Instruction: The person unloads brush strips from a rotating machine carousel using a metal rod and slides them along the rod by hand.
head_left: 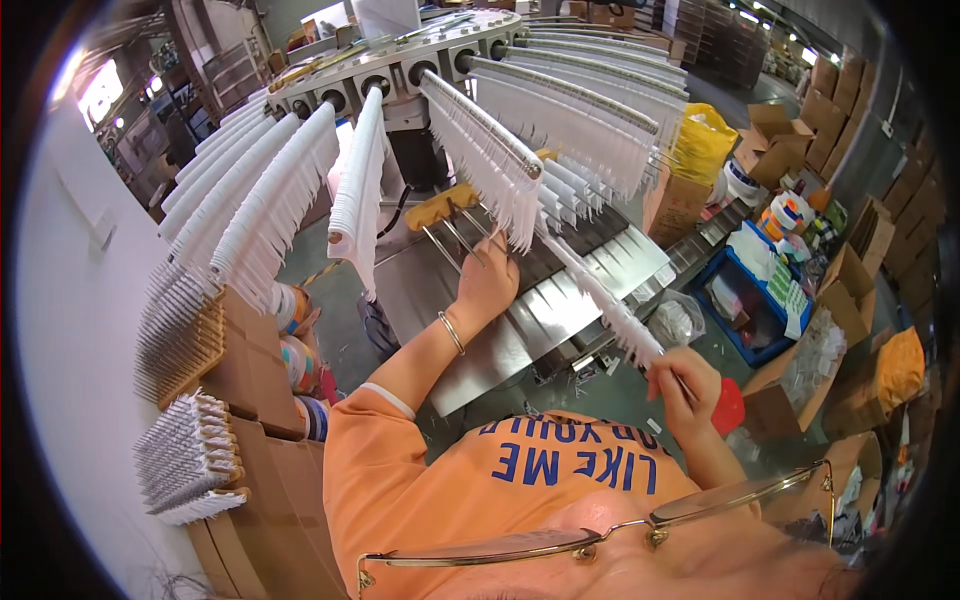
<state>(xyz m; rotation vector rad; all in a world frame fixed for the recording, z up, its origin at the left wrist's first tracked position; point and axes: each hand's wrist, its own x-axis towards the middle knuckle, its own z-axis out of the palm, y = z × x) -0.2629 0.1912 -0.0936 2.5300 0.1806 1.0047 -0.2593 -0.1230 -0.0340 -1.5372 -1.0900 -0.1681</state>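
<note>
My right hand (685, 385) is closed round the near end of a metal rod. A long row of small white pieces (590, 285) hangs along that rod, which slants away toward the metal table (470, 370). Bent over the table, my left hand (488, 278) has its fingers curled at the metal prongs of a yellow block (442, 205); the fingertips are partly hidden. Above both hands, a round metal machine head (400, 55) carries many outward rods hung with white strips (485, 150).
At left, brush-like blocks of pins (180, 345) and white-covered pins (190, 450) stand on cardboard boxes (265, 370). To the right are a blue crate (750, 335) holding packages, a yellow bag (705, 140), a red object (728, 407) and open cartons (780, 390).
</note>
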